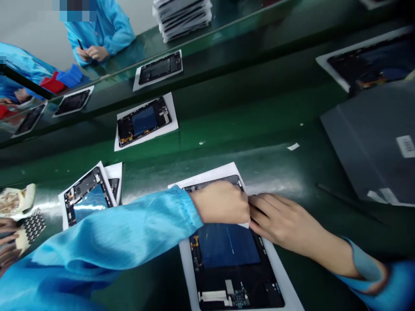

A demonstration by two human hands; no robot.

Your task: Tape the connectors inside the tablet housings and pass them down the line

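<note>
An opened tablet with a blue battery and black frame lies on a white sheet on the green belt in front of me. My left hand reaches across its upper half, fingers curled and pressed down near the top right corner. My right hand meets it from the right, fingers pinched together at the same spot on the tablet's right edge. What the fingertips pinch is hidden between the two hands. Both sleeves are bright blue.
Several other opened tablets on white sheets lie on the belt: one at the left, one further back, more beyond the rail. A grey panel lies at the right. Stacked trays stand far back. A co-worker's hands work at the far left.
</note>
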